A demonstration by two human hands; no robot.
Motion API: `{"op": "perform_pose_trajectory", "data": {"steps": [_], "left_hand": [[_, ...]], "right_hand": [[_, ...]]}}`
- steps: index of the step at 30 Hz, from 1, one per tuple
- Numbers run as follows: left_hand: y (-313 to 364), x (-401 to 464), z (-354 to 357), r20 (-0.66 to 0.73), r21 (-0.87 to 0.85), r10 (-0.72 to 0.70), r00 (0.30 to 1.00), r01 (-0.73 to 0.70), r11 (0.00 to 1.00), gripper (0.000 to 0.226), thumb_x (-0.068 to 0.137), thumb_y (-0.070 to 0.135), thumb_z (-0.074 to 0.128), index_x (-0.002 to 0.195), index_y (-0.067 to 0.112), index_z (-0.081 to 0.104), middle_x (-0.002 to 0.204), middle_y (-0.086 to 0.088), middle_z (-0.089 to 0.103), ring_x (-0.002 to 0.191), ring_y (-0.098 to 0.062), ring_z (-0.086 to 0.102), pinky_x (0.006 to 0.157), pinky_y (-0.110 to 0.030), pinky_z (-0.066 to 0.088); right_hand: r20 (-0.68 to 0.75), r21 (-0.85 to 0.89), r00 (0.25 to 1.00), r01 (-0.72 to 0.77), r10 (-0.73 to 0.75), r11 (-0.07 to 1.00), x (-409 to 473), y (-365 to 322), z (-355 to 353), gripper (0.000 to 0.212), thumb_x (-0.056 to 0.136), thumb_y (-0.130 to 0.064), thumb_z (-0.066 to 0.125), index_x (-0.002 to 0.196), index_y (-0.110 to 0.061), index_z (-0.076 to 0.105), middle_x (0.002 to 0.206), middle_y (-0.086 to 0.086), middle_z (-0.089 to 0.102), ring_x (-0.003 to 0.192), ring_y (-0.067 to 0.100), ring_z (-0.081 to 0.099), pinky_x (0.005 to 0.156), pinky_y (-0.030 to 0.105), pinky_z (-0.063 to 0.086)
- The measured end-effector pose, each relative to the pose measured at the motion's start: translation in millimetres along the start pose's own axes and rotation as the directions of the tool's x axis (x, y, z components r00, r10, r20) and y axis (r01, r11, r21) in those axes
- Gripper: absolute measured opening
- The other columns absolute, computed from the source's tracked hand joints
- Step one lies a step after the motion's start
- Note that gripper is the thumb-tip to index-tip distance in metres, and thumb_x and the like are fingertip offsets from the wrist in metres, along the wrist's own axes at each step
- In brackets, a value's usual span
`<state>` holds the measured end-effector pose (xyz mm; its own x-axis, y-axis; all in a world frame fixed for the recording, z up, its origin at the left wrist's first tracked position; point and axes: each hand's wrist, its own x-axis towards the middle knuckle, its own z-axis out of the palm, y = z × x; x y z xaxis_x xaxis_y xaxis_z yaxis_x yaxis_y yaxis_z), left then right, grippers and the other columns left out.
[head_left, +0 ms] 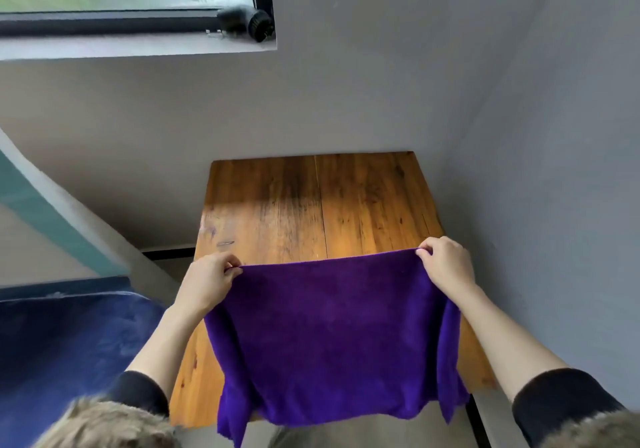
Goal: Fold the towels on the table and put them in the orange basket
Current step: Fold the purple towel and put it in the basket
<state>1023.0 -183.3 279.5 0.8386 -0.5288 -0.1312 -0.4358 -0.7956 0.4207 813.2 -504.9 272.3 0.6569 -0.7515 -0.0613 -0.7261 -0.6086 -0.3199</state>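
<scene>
The left hand (207, 279) pinches one top corner of the purple towel (332, 336), with the fingers curled over the edge. The right hand (446, 264) pinches the other top corner in the same way. Between the two hands the top edge is pulled almost straight, and the rest of the cloth hangs down freely above the near half of the wooden table (311, 205). The lower edge hangs past the near edge of the table and it looks uneven, with loose flaps at both lower corners.

I judge that this is the beginning of the folding step: the towel is held open in the air and no fold is made yet. The next move probably needs to lay the cloth flat on the table, or to bring the two top corners together, and both hands must keep the corners level so that the edges meet well.

The far half of the table, beyond the towel, is bare wood, so there is room to spread the cloth there. The far edge of the table meets the wall (381, 84), and the right side also runs close to a wall, so wide movement to that side is limited. To the left of the table lies something dark blue (69, 343). The orange basket is not visible from here, so I cannot tell where the towel must go afterwards.
</scene>
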Motion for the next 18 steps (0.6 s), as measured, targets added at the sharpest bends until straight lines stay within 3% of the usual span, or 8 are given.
{"op": "perform_pose_trajectory", "data": {"steps": [4, 7, 13, 15, 18], "left_hand": [[-4, 54, 13, 0.062, 0.014, 0.016, 0.998, -0.017, 1.000, 0.012, 0.088, 0.012, 0.060, 0.095, 0.009, 0.068, 0.106, -0.008, 0.068, 0.095, -0.028, 0.060, 0.083, -0.035, 0.046], [-1, 89, 19, 0.093, 0.046, 0.018, 0.996, -0.023, 0.999, 0.014, 0.089, 0.014, 0.057, 0.097, 0.010, 0.068, 0.103, -0.008, 0.068, 0.096, -0.027, 0.060, 0.084, -0.037, 0.047], [11, 152, 31, -0.043, 0.146, 0.023, 0.999, -0.017, 0.989, 0.019, 0.091, 0.011, 0.052, 0.100, 0.011, 0.069, 0.102, -0.012, 0.065, 0.099, -0.033, 0.053, 0.084, -0.042, 0.043], [11, 163, 35, -0.099, 0.123, -0.015, 0.995, 0.028, 0.992, 0.022, 0.090, 0.007, 0.051, 0.103, 0.011, 0.068, 0.107, -0.014, 0.062, 0.104, -0.036, 0.051, 0.085, -0.044, 0.042], [3, 163, 46, -0.069, 0.053, -0.061, 0.996, 0.065, 0.996, 0.024, 0.089, 0.005, 0.051, 0.107, 0.008, 0.066, 0.112, -0.019, 0.058, 0.106, -0.039, 0.050, 0.089, -0.046, 0.043]], "right_hand": [[0.010, -0.068, 1.000, -0.013, 0.014, 0.998, 44, -7, 25, 0.021, 0.093, -0.023, 0.054, 0.101, -0.011, 0.068, 0.101, 0.013, 0.065, 0.095, 0.030, 0.059, 0.082, 0.035, 0.042], [0.019, -0.099, 0.999, -0.026, 0.028, 0.995, 72, -5, 36, 0.022, 0.094, -0.023, 0.053, 0.103, -0.011, 0.068, 0.102, 0.013, 0.066, 0.095, 0.031, 0.058, 0.082, 0.035, 0.040], [-0.025, -0.067, 1.000, -0.003, 0.001, 0.998, 136, -4, 51, 0.022, 0.093, -0.020, 0.053, 0.105, -0.008, 0.068, 0.107, 0.017, 0.063, 0.100, 0.034, 0.054, 0.085, 0.039, 0.040], [-0.010, -0.043, 1.000, 0.010, -0.011, 0.999, 155, -6, 56, 0.023, 0.094, -0.017, 0.052, 0.109, -0.008, 0.066, 0.115, 0.016, 0.060, 0.106, 0.034, 0.052, 0.088, 0.042, 0.040], [0.049, 0.007, 0.998, 0.033, -0.033, 0.999, 166, -10, 68, 0.027, 0.094, -0.018, 0.051, 0.117, -0.008, 0.062, 0.125, 0.013, 0.057, 0.114, 0.031, 0.050, 0.093, 0.043, 0.042]]}}
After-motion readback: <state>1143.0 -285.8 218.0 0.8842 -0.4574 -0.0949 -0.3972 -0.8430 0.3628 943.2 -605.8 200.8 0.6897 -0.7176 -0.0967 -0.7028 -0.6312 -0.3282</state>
